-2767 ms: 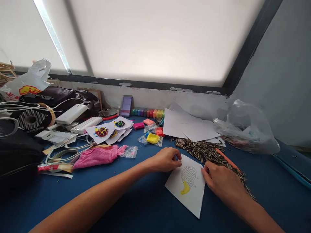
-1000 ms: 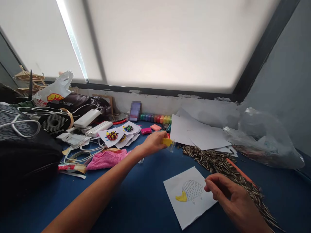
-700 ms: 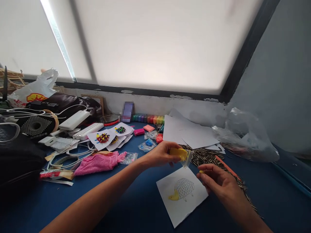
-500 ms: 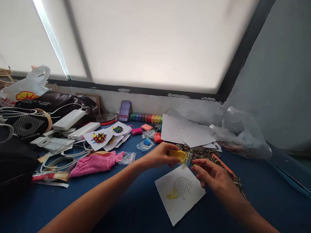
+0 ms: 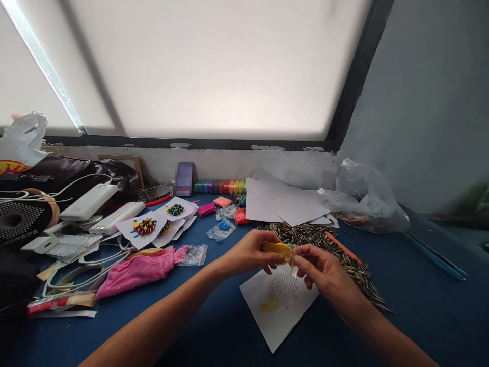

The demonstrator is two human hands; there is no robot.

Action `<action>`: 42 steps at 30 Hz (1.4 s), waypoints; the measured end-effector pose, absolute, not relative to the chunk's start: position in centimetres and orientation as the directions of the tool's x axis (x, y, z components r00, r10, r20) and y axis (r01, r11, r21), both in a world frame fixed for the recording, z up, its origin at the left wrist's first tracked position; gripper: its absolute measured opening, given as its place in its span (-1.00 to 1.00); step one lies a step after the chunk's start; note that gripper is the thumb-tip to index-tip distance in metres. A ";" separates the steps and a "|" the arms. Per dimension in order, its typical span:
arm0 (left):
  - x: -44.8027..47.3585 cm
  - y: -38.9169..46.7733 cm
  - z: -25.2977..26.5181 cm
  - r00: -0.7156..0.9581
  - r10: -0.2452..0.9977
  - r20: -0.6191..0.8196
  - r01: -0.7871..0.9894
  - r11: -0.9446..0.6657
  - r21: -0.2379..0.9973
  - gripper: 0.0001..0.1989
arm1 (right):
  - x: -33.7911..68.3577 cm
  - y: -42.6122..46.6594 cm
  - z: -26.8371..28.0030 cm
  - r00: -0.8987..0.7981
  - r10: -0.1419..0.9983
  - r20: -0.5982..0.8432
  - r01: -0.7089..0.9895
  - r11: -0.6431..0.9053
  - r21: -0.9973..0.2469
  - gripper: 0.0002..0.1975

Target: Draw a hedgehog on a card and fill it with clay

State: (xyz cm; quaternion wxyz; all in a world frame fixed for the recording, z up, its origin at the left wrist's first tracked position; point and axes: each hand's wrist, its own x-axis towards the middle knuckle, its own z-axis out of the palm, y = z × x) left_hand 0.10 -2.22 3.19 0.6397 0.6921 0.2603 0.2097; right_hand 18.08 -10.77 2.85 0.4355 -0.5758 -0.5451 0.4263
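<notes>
My left hand (image 5: 256, 251) is closed around a small clear bag of yellow modelling clay (image 5: 278, 248), held above the paper. The fingers of my right hand (image 5: 315, 266) are pinched at the bag's open end; a bit of clay may be between them, but the fingertips hide it. Below both hands lies a white sheet with a hedgehog drawing (image 5: 283, 290), its body filled with short pen strokes. Flattened yellow clay (image 5: 269, 303) covers the hedgehog's head.
Sunflower seeds (image 5: 305, 235) are heaped behind my right hand, with an orange stick (image 5: 344, 247) on them. Finished hedgehog cards (image 5: 144, 227), a pink cloth (image 5: 139, 272) and white cables lie left. Clay blocks (image 5: 221, 186) line the wall; a plastic bag (image 5: 367, 204) sits at right.
My right hand has moved left to the bag's mouth and now touches it. The left hand keeps its hold on the bag. The whole view has shifted slightly to the right.
</notes>
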 end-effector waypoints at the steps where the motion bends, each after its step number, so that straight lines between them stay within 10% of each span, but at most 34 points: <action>1: 0.2 -2.2 3.0 0.772 0.635 -0.042 0.082 -0.034 0.996 -0.73 | 18.1 -10.8 3.0 0.047 0.999 -0.013 0.255 -0.025 -0.967 -0.61; 42: 0.3 -2.8 2.5 0.800 0.597 -0.058 0.115 -0.057 0.992 -0.80 | 18.5 -11.6 2.7 -0.024 0.999 -0.042 0.316 -0.032 -0.948 -0.71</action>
